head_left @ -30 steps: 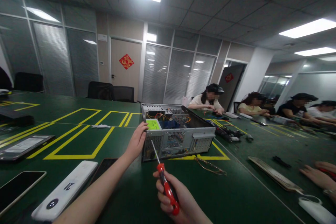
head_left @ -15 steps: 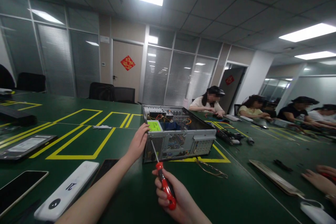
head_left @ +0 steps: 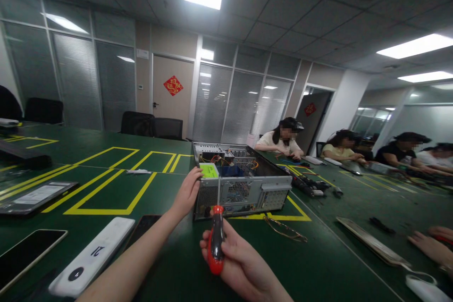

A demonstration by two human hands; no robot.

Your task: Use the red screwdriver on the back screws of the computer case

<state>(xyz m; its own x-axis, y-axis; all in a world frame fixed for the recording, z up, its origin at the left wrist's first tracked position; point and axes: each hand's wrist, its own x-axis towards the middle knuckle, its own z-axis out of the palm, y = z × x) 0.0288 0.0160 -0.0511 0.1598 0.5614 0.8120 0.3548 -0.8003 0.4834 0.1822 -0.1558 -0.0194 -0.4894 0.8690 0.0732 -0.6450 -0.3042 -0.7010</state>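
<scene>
An opened computer case point(head_left: 247, 193) lies on the green table, its back panel facing me. Wires and a power supply point(head_left: 209, 171) with a bright green label show inside. My left hand point(head_left: 187, 193) grips the case's near left corner, fingers over the top edge beside the label. In my right hand point(head_left: 235, 257) is a red and black screwdriver point(head_left: 217, 240), held by its handle in front of the panel. Its thin shaft points up and away, in front of the panel; whether the tip touches metal I cannot tell.
Left of my arm lie a white device marked 21 point(head_left: 94, 255), a phone point(head_left: 30, 257) and a hard drive point(head_left: 38, 196). Glasses point(head_left: 285, 229) rest right of the case. Co-workers sit along the right; another person's hand point(head_left: 430, 247) is at the right edge.
The screwdriver has swung from a leftward slant to nearly upright as my right hand turned, its handle shifting slightly left. My left hand stays on the case corner.
</scene>
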